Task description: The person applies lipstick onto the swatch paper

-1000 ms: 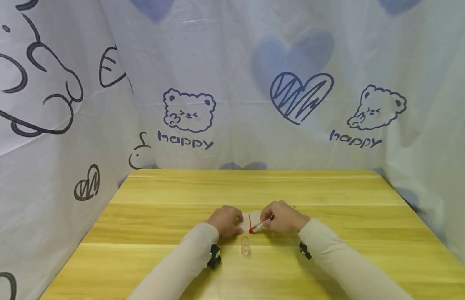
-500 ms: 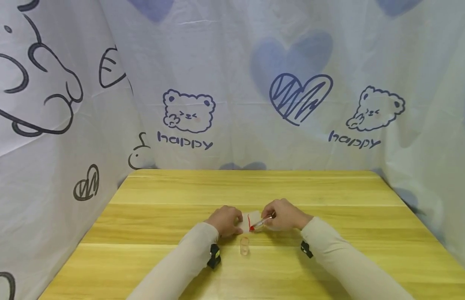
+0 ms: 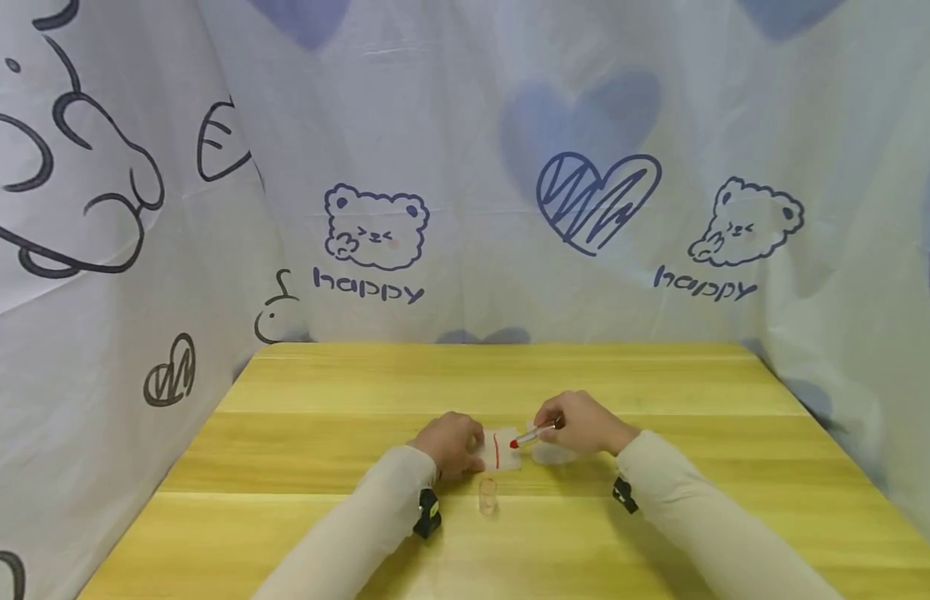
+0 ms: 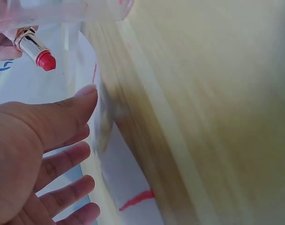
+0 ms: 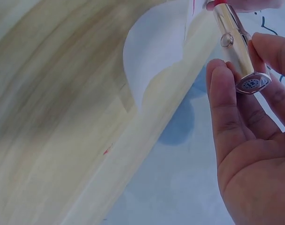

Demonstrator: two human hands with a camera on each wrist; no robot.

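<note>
My right hand (image 3: pixel 585 423) pinches a lipstick (image 3: pixel 535 435) with a shiny metallic tube, its red tip pointing left over a small piece of white paper (image 3: pixel 512 458). One red line runs down the paper, left of the tip. In the left wrist view the lipstick's bullet (image 4: pixel 47 62) shows clear of the paper. My left hand (image 3: pixel 450 443) rests at the paper's left edge, its fingers extended and apart in the left wrist view. The right wrist view shows the paper's right part (image 5: pixel 154 49) curling up off the table. A clear lipstick cap (image 3: pixel 487 497) stands just in front of the paper.
The wood-grain table (image 3: pixel 345 375) reaches back to a white printed curtain (image 3: pixel 465 250), with another curtain at each side. A small red smudge (image 5: pixel 107 149) marks the tabletop in the right wrist view. Each wrist carries a dark strapped camera.
The lipstick has risen off the lower end of the red line and moved up and right with my right hand. More of the paper's right part now shows. My left hand stays put.
</note>
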